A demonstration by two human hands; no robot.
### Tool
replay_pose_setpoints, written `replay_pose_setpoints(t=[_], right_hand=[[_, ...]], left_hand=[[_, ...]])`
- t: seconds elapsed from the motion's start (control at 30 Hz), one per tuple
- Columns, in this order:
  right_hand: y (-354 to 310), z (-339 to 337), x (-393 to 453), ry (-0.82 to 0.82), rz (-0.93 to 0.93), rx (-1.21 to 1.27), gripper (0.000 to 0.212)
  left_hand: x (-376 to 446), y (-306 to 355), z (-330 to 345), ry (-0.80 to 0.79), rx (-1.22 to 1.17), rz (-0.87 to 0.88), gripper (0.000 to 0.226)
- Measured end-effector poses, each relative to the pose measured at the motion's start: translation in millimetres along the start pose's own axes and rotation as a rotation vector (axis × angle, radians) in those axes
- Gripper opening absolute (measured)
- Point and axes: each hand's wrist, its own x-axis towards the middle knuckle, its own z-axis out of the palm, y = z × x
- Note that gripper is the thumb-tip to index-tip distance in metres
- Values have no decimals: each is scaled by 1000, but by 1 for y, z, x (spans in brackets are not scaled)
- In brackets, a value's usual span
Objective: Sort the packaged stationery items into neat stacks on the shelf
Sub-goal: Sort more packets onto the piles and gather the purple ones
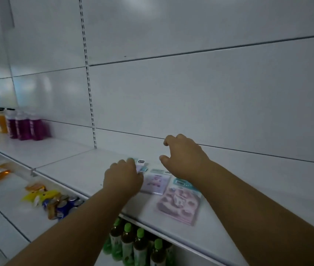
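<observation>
Head view: both hands over stationery packets on the white shelf [79, 169].
Small packet [140, 163] lies under the left hand [122, 176], fingers curled on it; pink packet [153, 183] and larger pack [179, 203] lie beside and below the right hand [184, 157], which hovers released.

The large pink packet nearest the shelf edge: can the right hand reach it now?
Probably yes. The right hand hovers open just beyond the large pink packet, its forearm passes right over it, and nothing lies on top.
</observation>
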Motion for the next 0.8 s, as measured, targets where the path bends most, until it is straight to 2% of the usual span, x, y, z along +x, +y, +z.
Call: replay_pose_setpoints(t=[0.07,0.17,0.23,0.37,0.43,0.53,0.7,0.8], right_hand=[[-4,13,13,-30,13,0,43],[-8,30,24,-72,50,-18,43],[-11,39,29,-84,97,-32,42],[-22,59,39,-104,215,-31,38],[-28,70,42,-148,267,-47,36],[-46,92,44,-234,361,-138,32],[-64,123,50,-336,541,-261,33],[-70,126,60,-403,653,-275,37]], left_hand=[[21,-15,7,-84,96,-71,49],[45,-30,22,-255,97,-117,63],[59,-37,28,-256,95,-87,65],[73,-49,26,-146,26,-7,68],[77,-54,21,-75,-122,62,63],[85,-69,5,-48,-537,92,63],[82,-95,-22,-133,-1162,82,17],[73,-107,-36,-200,-1338,84,4]])
